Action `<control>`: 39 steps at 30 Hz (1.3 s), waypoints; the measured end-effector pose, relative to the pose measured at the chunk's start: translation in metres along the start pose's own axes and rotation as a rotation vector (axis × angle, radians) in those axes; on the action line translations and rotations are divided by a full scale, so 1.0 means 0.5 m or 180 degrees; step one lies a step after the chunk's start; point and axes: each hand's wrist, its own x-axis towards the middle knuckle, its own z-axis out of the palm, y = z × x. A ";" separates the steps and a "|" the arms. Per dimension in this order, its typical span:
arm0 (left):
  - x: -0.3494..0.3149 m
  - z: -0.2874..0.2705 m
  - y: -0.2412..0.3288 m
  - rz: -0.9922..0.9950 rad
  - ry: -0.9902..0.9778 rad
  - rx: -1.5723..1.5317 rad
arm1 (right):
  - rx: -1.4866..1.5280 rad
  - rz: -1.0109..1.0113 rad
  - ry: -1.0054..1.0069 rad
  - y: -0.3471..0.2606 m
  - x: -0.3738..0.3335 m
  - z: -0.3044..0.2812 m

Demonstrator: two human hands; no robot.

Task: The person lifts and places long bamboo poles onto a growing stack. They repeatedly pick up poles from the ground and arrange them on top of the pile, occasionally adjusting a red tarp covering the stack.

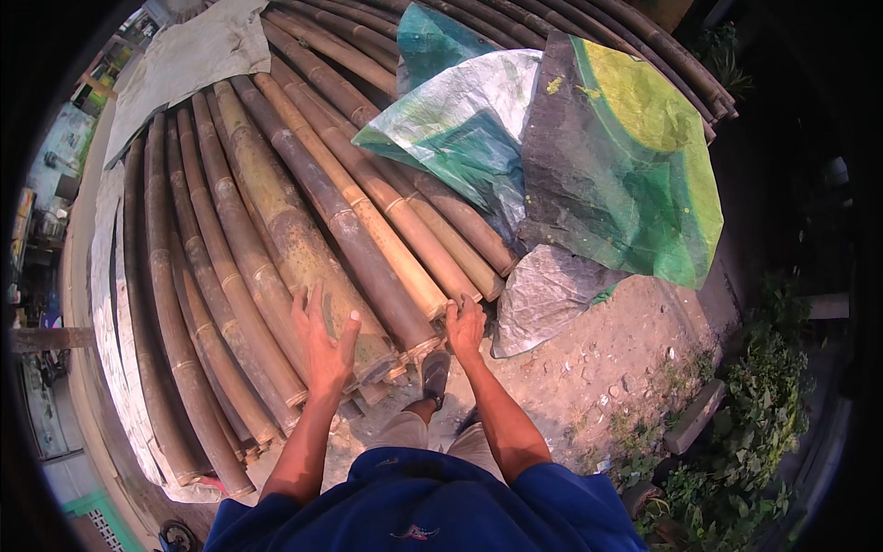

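Note:
A thick stack of brown bamboo poles [285, 221] fans out before me, their cut ends toward my legs. My left hand [324, 345] hovers over or rests on the poles at the near end; its fingers are spread and nothing is in it. Whether its fingertips touch the bamboo I cannot tell. To the right, my right hand [465, 327] has its fingers bent around the cut end of one bamboo pole [418, 225]. A paler tan pole [382, 225] ends just left of that hand.
A green, white and yellow plastic tarp [625, 156] drapes over the poles at the far right. Pale sheeting [207, 51] covers part of the stack at the far left. Dusty ground [598, 368] with stones lies to the right, beside a concrete block [694, 417] and leafy plants [759, 405].

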 end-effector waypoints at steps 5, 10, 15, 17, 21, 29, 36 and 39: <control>0.030 0.070 -0.019 0.0216 -0.0607 0.0770 | 0.0273 0.0008 -0.0594 -0.020 0.032 -0.007; 0.015 0.132 -0.042 0.0540 -0.0676 0.1636 | 0.0157 0.0092 -0.1806 -0.049 0.128 0.040; 0.025 0.139 -0.045 0.0411 -0.0687 0.1649 | -0.0222 0.0665 -0.2844 -0.065 0.216 0.124; 0.029 0.144 -0.046 0.0273 -0.0658 0.1626 | 0.0506 0.1036 -0.3249 -0.053 0.241 0.140; 0.036 0.162 -0.050 0.0089 -0.0674 0.1677 | 0.0605 0.1486 -0.3411 -0.035 0.254 0.164; 0.040 0.158 -0.045 -0.0153 -0.0488 0.1487 | 0.1001 0.1323 -0.3240 -0.083 0.295 0.018; 0.033 0.159 -0.048 -0.0143 -0.0307 0.1381 | 0.1268 0.1960 -0.3612 -0.065 0.377 -0.059; 0.033 0.161 -0.048 -0.0149 -0.0304 0.1438 | 0.1116 0.1893 -0.3490 -0.050 0.351 -0.012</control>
